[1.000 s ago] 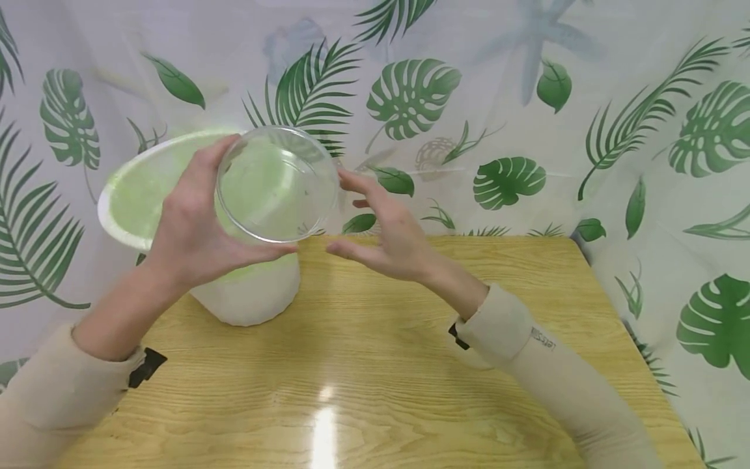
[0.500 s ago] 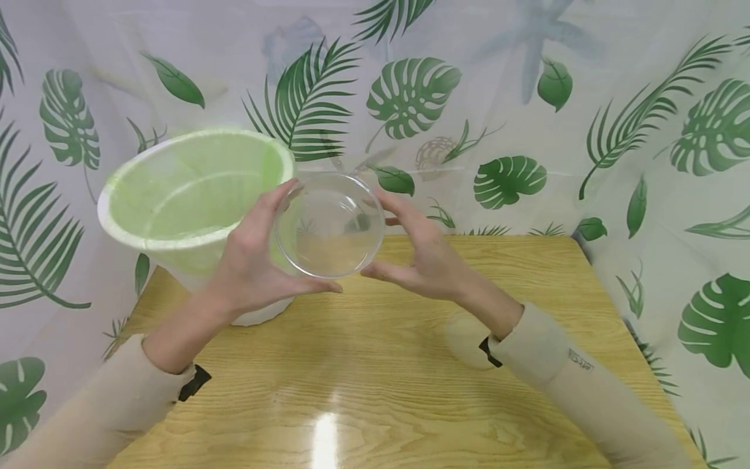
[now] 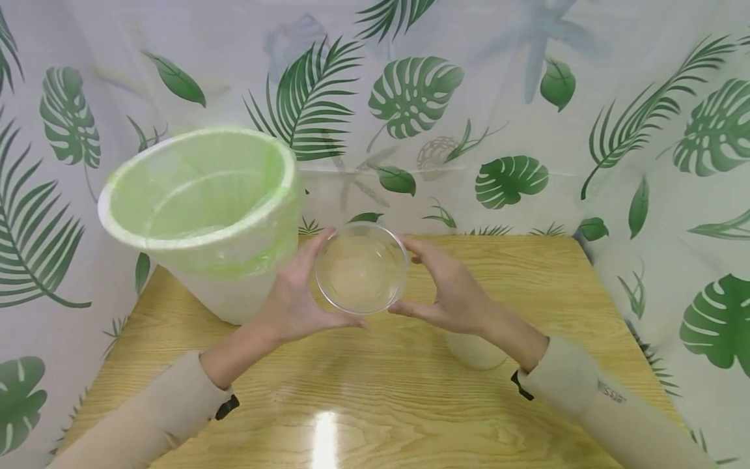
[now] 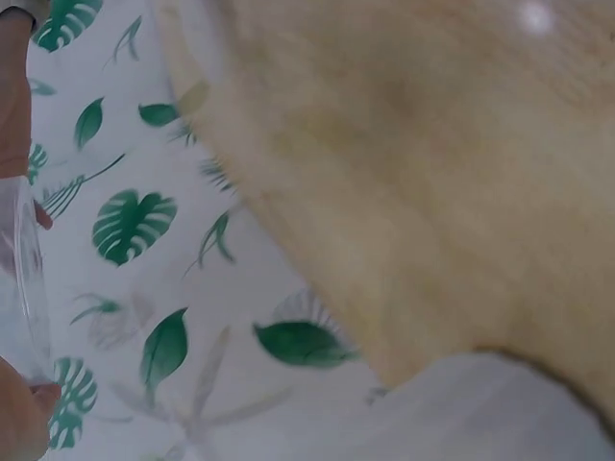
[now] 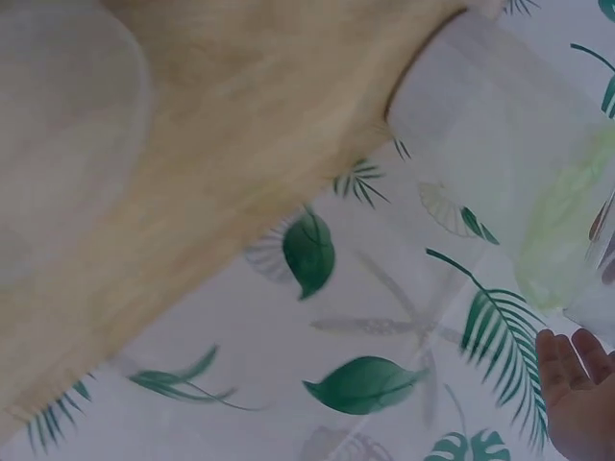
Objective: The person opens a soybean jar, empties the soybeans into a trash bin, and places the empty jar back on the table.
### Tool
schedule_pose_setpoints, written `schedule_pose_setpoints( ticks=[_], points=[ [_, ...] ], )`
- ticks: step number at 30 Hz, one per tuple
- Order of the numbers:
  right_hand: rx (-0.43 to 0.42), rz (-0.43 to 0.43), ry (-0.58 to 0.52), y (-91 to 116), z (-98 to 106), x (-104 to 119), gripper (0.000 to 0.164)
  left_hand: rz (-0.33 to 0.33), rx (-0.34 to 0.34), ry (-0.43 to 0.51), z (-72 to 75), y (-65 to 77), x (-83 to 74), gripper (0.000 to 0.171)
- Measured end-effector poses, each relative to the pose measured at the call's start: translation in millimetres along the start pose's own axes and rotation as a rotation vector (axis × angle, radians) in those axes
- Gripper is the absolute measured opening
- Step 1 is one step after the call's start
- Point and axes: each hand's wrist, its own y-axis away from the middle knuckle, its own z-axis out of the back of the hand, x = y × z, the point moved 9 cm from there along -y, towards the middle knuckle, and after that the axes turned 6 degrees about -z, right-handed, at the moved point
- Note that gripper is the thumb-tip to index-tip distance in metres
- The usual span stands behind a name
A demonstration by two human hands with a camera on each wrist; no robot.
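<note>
A clear round bowl (image 3: 360, 270) is held up above the table in the head view, its wide rim facing me. My left hand (image 3: 295, 296) grips its left side, thumb below and fingers at the upper edge. On the opposite side my right hand (image 3: 459, 293) holds the bowl between thumb and fingers. The left wrist view catches only part of the bowl (image 4: 21, 279) at its left border. Fingers of my right hand (image 5: 581, 399) show in the lower right corner of the right wrist view. I see nothing inside the bowl.
A white bin (image 3: 234, 296) with a green liner stands at the table's back left. A pale, translucent round piece (image 3: 477, 352) lies on the wooden table (image 3: 375, 384), partly under my right forearm. Leaf-patterned sheeting (image 3: 510, 117) surrounds the table's back and sides.
Both hands have carried the bowl from in front of the bin rightward and lower, over the table. The bin's opening is now uncovered, and the right thumb has come against the bowl.
</note>
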Motion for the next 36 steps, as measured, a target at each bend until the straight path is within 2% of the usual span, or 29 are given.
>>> schedule_pose_setpoints(
  ticks=[3, 10, 13, 17, 22, 27, 31, 36],
  points=[
    [0.032, -0.036, 0.006, 14, -6, -9, 0.097, 0.030, 0.014, 0.031, -18.1, 10.1, 1.6, 0.138],
    [0.117, -0.177, 0.017, 50, -24, -31, 0.095, 0.239, 0.143, 0.116, -62.3, 38.2, 18.0, 0.135],
    [0.133, -0.224, 0.009, 62, -29, -39, 0.096, 0.282, 0.160, 0.141, -77.5, 46.5, 24.0, 0.135],
    [0.155, -0.241, 0.014, 75, -38, -48, 0.095, 0.354, 0.184, 0.190, -96.8, 61.1, 30.8, 0.134],
    [0.224, -0.310, 0.032, 96, -55, -62, 0.093, 0.439, 0.262, 0.239, -119.1, 82.1, 36.9, 0.133],
    [0.275, -0.385, 0.044, 115, -68, -71, 0.094, 0.490, 0.349, 0.334, -137.2, 98.8, 40.7, 0.131],
    [0.307, -0.391, 0.087, 127, -75, -76, 0.095, 0.500, 0.411, 0.390, -151.4, 110.3, 42.7, 0.132],
    [0.342, -0.381, 0.118, 137, -84, -80, 0.096, 0.490, 0.458, 0.323, -162.1, 122.5, 44.3, 0.134]
  ],
)
